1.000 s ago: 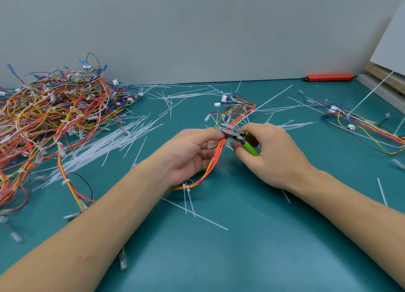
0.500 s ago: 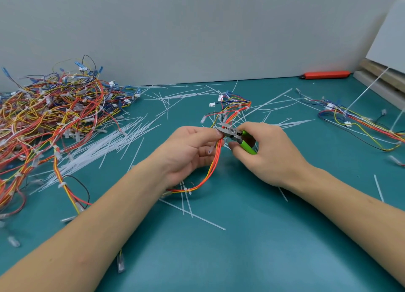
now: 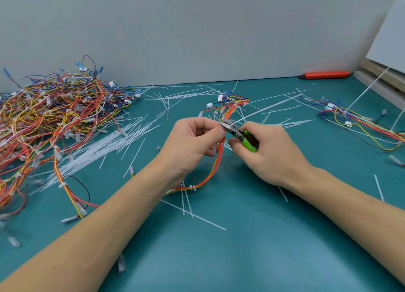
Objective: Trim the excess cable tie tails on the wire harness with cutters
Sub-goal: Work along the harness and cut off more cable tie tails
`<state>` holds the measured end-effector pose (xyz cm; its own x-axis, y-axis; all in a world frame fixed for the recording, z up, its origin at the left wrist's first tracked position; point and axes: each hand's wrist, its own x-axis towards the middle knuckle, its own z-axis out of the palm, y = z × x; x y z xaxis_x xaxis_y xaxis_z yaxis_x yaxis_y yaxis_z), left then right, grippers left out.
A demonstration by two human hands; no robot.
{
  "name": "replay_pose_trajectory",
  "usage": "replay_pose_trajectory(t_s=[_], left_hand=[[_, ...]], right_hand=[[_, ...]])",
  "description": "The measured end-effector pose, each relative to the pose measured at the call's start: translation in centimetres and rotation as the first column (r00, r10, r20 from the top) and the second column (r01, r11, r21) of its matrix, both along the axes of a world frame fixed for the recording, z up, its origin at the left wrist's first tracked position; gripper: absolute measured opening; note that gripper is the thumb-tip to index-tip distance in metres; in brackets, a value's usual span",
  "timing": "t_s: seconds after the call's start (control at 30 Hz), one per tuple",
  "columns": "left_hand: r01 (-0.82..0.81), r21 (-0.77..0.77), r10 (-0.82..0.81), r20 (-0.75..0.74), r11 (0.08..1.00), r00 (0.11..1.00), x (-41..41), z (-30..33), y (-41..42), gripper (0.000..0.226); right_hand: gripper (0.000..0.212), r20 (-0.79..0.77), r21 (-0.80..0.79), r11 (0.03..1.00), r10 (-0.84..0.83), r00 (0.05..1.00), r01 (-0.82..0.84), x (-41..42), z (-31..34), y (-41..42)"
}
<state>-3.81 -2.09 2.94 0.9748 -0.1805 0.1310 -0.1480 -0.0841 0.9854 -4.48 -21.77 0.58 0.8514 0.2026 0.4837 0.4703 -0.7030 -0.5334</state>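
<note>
My left hand (image 3: 192,142) pinches an orange, red and yellow wire harness (image 3: 215,166) at mid-table, thumb and fingers curled round the bundle. The harness runs up to white connectors (image 3: 220,97) and loops down under my left wrist. My right hand (image 3: 269,151) grips green-handled cutters (image 3: 240,135), whose metal jaws sit at the harness just beside my left thumb tip. A long white cable tie tail (image 3: 269,106) sticks out from the jaws toward the upper right.
A big tangled heap of harnesses (image 3: 50,120) fills the left of the teal mat. Cut white tie tails (image 3: 105,147) lie scattered beside it. Another harness (image 3: 359,123) lies at the right, a red tool (image 3: 324,74) by the wall, boards (image 3: 381,77) at far right.
Both hands and the harness have shifted slightly up and away from me. The cutter jaws stay at the harness by my left thumb, and a long tie tail now shows at the jaws.
</note>
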Motion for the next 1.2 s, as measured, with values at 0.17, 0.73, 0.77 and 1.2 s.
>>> replay_pose_trajectory(t_s=[0.17,0.73,0.77,1.2], left_hand=[[0.007,-0.006,-0.007,0.015,1.000,1.000,-0.13,0.19,-0.06,0.010],[-0.029,0.005,0.029,0.024,1.000,0.999,-0.14,-0.03,-0.19,0.010],[-0.027,-0.001,0.027,0.022,1.000,0.999,-0.15,-0.01,-0.20,0.008],[-0.042,0.011,0.042,0.003,0.999,0.999,-0.28,0.11,-0.17,0.015]], right_hand=[[0.043,-0.023,-0.035,0.998,-0.047,0.999,0.046,-0.10,-0.04,0.03],[0.038,-0.008,-0.068,0.996,-0.059,0.998,0.058,0.13,-0.32,0.07],[0.040,-0.017,-0.070,0.996,-0.060,0.998,0.059,0.13,-0.33,0.07],[0.029,-0.008,-0.030,0.999,-0.029,1.000,0.029,0.22,-0.13,0.05]])
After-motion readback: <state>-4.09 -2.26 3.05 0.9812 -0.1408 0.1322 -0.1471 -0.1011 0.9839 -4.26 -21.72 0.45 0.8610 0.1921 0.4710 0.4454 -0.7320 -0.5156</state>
